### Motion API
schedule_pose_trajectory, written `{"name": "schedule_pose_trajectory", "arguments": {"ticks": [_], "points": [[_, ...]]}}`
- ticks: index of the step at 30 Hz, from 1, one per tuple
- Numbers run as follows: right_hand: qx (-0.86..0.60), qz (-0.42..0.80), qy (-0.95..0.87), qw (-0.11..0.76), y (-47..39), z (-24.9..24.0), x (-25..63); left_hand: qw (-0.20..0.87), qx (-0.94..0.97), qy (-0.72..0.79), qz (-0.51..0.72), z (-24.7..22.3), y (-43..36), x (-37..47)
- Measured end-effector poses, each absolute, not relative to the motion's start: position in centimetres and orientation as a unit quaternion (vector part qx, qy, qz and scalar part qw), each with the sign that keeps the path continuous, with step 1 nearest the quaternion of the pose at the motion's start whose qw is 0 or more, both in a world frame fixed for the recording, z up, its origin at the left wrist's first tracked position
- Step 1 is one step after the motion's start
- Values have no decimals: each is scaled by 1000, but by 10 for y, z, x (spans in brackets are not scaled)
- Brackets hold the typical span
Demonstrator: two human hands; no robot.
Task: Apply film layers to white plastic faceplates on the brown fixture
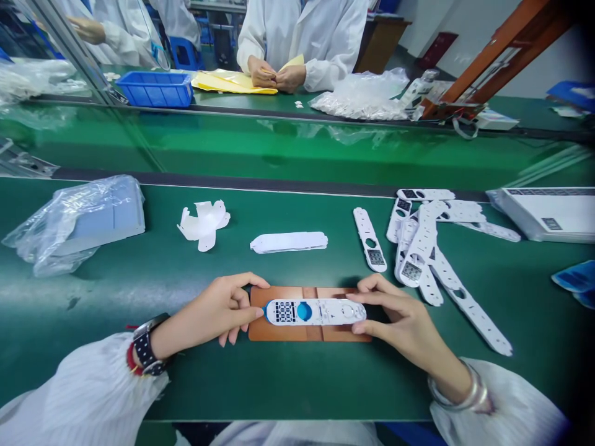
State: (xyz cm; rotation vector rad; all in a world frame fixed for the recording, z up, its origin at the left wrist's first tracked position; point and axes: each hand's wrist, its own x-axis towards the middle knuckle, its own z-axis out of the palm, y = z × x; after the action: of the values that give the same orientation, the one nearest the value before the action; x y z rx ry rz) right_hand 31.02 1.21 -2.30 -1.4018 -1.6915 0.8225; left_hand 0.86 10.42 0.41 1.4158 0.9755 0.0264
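Observation:
A long white strip [325,311] with a display pattern and a round hole showing blue lies on a brown fixture block [286,334] near the front of the green table. My left hand [232,310] pinches the strip's left end, where a blue edge shows, with the other fingers curled. At the other end, my right hand [390,313] holds the strip between thumb and fingers. Behind the block lies a stack of plain white strips [290,242]. One patterned strip [370,240] rests apart, left of a loose pile of similar strips [423,241].
A plastic-wrapped stack [109,214] and white cut pieces [204,223] lie to the left. A wrapped white stack [553,214] is at the right. Beyond the green divider [260,148], a person's hands [279,75] work near a blue bin [155,88].

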Motion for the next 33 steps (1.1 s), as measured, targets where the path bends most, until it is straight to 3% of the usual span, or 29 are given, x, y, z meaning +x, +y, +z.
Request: {"name": "schedule_pose_trajectory", "arguments": {"ticks": [33], "points": [[-566, 280, -706, 321, 11, -18, 306, 550, 704, 446, 47, 3, 90, 20]]}}
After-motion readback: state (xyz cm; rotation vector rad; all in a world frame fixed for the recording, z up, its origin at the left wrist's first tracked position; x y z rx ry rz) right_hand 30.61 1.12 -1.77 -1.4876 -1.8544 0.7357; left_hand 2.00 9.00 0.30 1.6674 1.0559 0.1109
